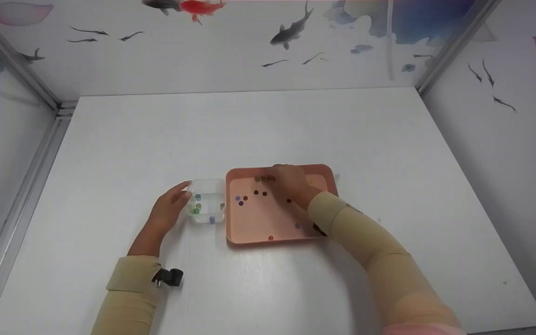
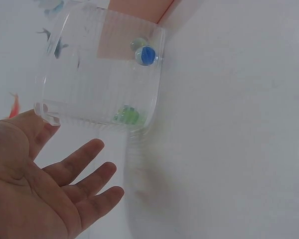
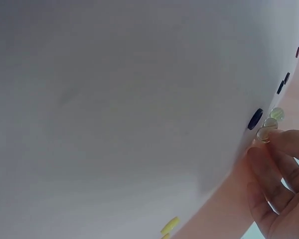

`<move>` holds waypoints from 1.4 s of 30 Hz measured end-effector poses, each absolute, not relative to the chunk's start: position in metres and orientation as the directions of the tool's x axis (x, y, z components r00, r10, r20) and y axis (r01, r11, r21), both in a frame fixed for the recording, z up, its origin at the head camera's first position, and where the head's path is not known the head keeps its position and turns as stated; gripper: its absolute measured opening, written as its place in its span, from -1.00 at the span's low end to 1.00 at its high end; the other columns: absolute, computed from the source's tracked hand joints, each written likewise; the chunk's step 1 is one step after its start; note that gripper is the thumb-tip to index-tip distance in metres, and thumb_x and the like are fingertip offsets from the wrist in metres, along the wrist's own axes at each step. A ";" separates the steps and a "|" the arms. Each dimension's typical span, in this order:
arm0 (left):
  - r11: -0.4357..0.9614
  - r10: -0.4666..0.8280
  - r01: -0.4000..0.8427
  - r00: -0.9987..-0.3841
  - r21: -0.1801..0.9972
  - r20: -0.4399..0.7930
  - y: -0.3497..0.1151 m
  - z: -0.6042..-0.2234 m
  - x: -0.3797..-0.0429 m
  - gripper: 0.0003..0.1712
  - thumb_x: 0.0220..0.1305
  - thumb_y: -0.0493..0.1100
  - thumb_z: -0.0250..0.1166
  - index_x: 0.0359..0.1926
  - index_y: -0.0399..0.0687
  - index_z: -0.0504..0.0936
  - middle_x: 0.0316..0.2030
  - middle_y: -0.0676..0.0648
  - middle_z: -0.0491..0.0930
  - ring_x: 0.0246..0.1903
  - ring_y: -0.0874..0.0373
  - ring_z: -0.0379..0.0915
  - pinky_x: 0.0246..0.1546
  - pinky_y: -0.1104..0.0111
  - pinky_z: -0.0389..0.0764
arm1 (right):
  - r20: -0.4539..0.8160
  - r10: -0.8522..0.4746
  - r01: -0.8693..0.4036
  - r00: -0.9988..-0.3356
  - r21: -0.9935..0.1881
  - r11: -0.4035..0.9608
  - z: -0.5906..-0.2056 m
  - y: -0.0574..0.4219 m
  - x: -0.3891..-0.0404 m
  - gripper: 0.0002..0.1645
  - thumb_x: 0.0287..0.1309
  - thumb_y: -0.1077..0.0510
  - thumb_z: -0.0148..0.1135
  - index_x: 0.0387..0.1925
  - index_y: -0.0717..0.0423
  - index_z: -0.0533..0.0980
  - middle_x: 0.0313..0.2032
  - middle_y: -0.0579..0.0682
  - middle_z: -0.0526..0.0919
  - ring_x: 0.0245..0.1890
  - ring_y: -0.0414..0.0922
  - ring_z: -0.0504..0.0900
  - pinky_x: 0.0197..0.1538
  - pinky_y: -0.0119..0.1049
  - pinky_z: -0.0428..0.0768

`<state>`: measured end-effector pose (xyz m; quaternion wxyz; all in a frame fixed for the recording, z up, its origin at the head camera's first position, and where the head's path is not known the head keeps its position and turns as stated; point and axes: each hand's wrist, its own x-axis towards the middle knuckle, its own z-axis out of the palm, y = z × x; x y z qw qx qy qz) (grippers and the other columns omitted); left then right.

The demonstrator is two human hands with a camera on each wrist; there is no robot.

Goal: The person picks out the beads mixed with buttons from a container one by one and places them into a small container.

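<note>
A clear plastic container [image 1: 206,185] stands against the left side of a pink tray [image 1: 272,229]. Inside it lie several glass marbles, among them a blue-streaked marble [image 2: 146,55] and green marbles [image 2: 128,115]. My left hand [image 1: 168,209] pinches the container's rim with thumb and forefinger, while the other fingers [image 2: 92,184] extend loosely below. Over the tray's far part, my right hand [image 1: 291,181] pinches a clear marble [image 3: 264,133] at the end of a short row. A dark oval piece [image 3: 255,119] sits beside that row.
More small coloured pieces are scattered in the tray, including a dark one [image 1: 264,193], a blue one [image 1: 241,203] and a red one [image 1: 271,237]. Both stand on a white table [image 1: 249,130], walled at the back and sides by printed panels [image 1: 231,51].
</note>
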<state>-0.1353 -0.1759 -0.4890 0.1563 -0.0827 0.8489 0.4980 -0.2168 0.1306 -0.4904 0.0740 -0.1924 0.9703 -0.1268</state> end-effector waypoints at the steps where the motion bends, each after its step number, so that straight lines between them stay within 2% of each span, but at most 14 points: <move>1: 0.492 0.014 -0.295 -0.938 0.819 -0.347 -0.176 -0.489 -0.135 -0.39 0.50 0.08 -0.04 0.47 0.03 0.17 0.35 -0.30 0.28 0.40 -0.23 0.05 0.36 -0.08 0.13 | -0.101 -0.391 -0.352 -0.915 -0.277 0.894 -0.491 0.130 -0.217 -0.58 0.40 0.20 0.05 0.20 -0.18 0.53 0.08 -0.07 0.64 0.15 -0.08 0.56 0.22 -0.15 0.49; 9: 0.513 0.009 -0.289 -0.940 0.808 -0.342 -0.174 -0.486 -0.134 -0.41 0.51 0.06 -0.05 0.46 0.02 0.18 0.35 -0.30 0.27 0.39 -0.23 0.08 0.35 -0.07 0.16 | -0.106 -0.403 -0.363 -0.909 -0.272 0.891 -0.493 0.129 -0.216 -0.60 0.42 0.16 0.03 0.21 -0.17 0.52 0.12 -0.09 0.62 0.18 -0.11 0.54 0.24 -0.16 0.48; 16: 0.513 0.011 -0.289 -0.940 0.808 -0.342 -0.176 -0.486 -0.134 -0.39 0.51 0.07 -0.05 0.47 0.02 0.16 0.35 -0.30 0.27 0.39 -0.22 0.08 0.35 -0.07 0.18 | -0.089 -0.413 -0.375 -0.906 -0.282 0.883 -0.492 0.130 -0.217 -0.58 0.39 0.20 0.06 0.19 -0.19 0.54 0.12 -0.11 0.62 0.20 -0.12 0.52 0.25 -0.17 0.46; 23: 0.523 0.011 -0.299 -0.934 0.798 -0.357 -0.175 -0.485 -0.134 -0.37 0.50 0.14 -0.07 0.48 0.07 0.15 0.37 -0.29 0.25 0.40 -0.24 0.04 0.34 -0.10 0.16 | -0.083 -0.427 -0.392 -0.901 -0.268 0.880 -0.490 0.129 -0.215 -0.58 0.37 0.24 0.09 0.15 -0.19 0.56 0.06 -0.08 0.65 0.12 -0.11 0.58 0.19 -0.20 0.51; 27: 0.525 0.018 -0.293 -0.935 0.799 -0.355 -0.176 -0.484 -0.133 -0.36 0.50 0.14 -0.07 0.48 0.06 0.15 0.37 -0.30 0.24 0.39 -0.25 0.04 0.34 -0.10 0.16 | -0.093 -0.415 -0.377 -0.905 -0.274 0.885 -0.487 0.128 -0.214 -0.61 0.39 0.19 0.07 0.15 -0.20 0.56 0.04 -0.09 0.66 0.11 -0.12 0.58 0.19 -0.20 0.52; 31: 0.526 0.018 -0.288 -0.937 0.800 -0.349 -0.176 -0.484 -0.133 -0.37 0.50 0.13 -0.07 0.48 0.05 0.15 0.36 -0.30 0.25 0.39 -0.25 0.05 0.35 -0.10 0.15 | -0.112 -0.382 -0.333 -0.917 -0.310 0.890 -0.484 0.127 -0.213 -0.63 0.39 0.17 0.08 0.15 -0.17 0.57 0.04 -0.09 0.66 0.12 -0.11 0.57 0.21 -0.19 0.50; 35: 0.532 0.014 -0.294 -0.935 0.795 -0.355 -0.175 -0.485 -0.133 -0.36 0.49 0.15 -0.07 0.48 0.06 0.14 0.36 -0.30 0.25 0.40 -0.25 0.04 0.35 -0.11 0.14 | -0.124 -0.357 -0.291 -0.926 -0.367 0.883 -0.480 0.128 -0.214 -0.63 0.36 0.23 0.11 0.10 -0.16 0.60 0.04 -0.10 0.66 0.15 -0.10 0.56 0.23 -0.17 0.48; 38: 0.530 0.011 -0.297 -0.934 0.794 -0.356 -0.175 -0.484 -0.133 -0.36 0.49 0.14 -0.07 0.48 0.06 0.14 0.36 -0.30 0.25 0.40 -0.25 0.04 0.35 -0.10 0.13 | -0.108 -0.352 -0.281 -0.930 -0.409 0.868 -0.477 0.128 -0.215 -0.63 0.33 0.28 0.13 0.07 -0.11 0.62 0.03 -0.10 0.66 0.13 -0.10 0.56 0.22 -0.18 0.49; 42: 0.516 0.014 -0.291 -0.938 0.806 -0.348 -0.174 -0.484 -0.133 -0.37 0.50 0.12 -0.06 0.47 0.04 0.15 0.35 -0.30 0.26 0.40 -0.24 0.05 0.36 -0.10 0.12 | -0.071 -0.347 -0.278 -0.935 -0.458 0.844 -0.474 0.129 -0.216 -0.68 0.33 0.26 0.15 0.04 -0.03 0.64 -0.03 -0.08 0.68 0.07 -0.11 0.59 0.17 -0.21 0.53</move>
